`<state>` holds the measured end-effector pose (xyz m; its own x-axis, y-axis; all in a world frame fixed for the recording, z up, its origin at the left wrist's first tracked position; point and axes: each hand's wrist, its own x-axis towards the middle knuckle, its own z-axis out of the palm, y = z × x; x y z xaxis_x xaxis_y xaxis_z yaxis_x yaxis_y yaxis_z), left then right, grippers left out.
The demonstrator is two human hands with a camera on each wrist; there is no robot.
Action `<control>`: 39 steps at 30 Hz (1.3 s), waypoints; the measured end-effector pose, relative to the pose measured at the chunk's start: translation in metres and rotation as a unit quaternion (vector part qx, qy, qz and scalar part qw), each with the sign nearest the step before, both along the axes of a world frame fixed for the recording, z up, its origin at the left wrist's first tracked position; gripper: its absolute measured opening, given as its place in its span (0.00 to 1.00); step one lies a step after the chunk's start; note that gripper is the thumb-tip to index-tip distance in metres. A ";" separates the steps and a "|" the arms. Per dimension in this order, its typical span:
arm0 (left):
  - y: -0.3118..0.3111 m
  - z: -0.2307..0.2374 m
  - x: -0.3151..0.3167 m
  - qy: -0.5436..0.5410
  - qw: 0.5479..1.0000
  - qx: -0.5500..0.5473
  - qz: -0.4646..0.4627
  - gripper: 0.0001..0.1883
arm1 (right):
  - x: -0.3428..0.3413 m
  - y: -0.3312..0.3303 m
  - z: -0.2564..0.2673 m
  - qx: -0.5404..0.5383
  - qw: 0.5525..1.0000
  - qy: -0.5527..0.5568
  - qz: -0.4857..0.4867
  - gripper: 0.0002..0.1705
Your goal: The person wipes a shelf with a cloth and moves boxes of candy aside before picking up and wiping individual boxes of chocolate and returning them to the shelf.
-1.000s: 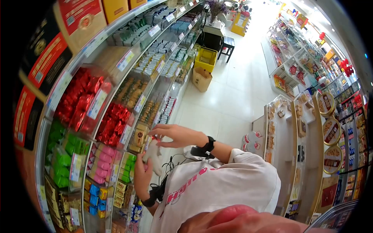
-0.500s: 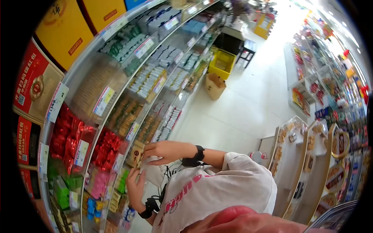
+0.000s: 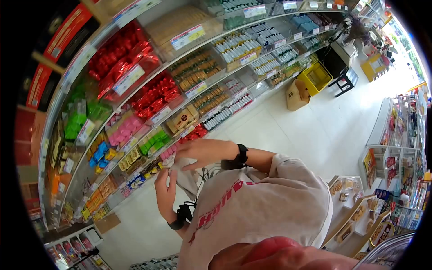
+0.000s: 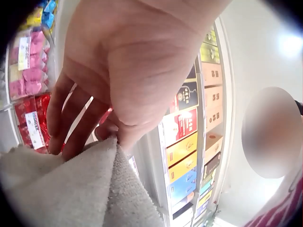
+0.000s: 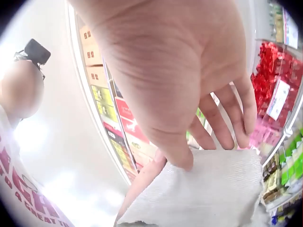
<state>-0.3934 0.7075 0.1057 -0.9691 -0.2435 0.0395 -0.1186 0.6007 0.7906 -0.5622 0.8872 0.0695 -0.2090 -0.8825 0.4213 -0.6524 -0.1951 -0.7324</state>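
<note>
A greyish-white cloth (image 3: 185, 182) hangs between my two hands in front of the body. My left hand (image 3: 166, 193) pinches one edge between thumb and fingers; in the left wrist view the cloth (image 4: 71, 189) drops in folds from the fingertips. The right hand (image 3: 206, 152) grips the upper part of it, thumb on the near face. Seen from the right wrist, the cloth (image 5: 203, 189) spreads flat below the fingers, with a frayed edge. Both hands are beside the snack shelf, in front of bins of green packets (image 3: 154, 141) and a tan box (image 3: 183, 119).
Tiered shelves carry bins of red-wrapped sweets (image 3: 155, 94), pink packets (image 3: 125, 130) and price tags. Farther along the aisle stand a yellow crate (image 3: 316, 77), a paper bag (image 3: 298, 95) and a black stool (image 3: 345, 81). A wooden display rack (image 3: 353, 216) is at right.
The head view has swung, so the shelves run more sideways and the crate and stool sit farther right. Both hands keep hold of the cloth, its hanging part shifting slightly.
</note>
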 end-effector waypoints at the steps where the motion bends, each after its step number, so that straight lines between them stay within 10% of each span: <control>1: 0.001 0.002 0.017 0.003 1.000 0.022 0.017 0.15 | 0.014 -0.011 -0.005 -0.008 1.000 0.016 0.009 0.21; 17: 0.003 -0.022 0.139 -0.002 0.993 0.110 0.031 0.17 | 0.155 -0.015 -0.003 0.119 0.988 0.078 0.067 0.25; 35: 0.150 -0.011 0.059 -0.020 0.999 0.006 -0.026 0.11 | 0.079 0.158 0.005 -0.006 1.000 -0.011 -0.013 0.20; 39: 0.162 -0.008 0.061 -0.055 0.998 -0.016 -0.025 0.11 | 0.046 0.195 0.037 -0.111 0.981 -0.009 -0.157 0.14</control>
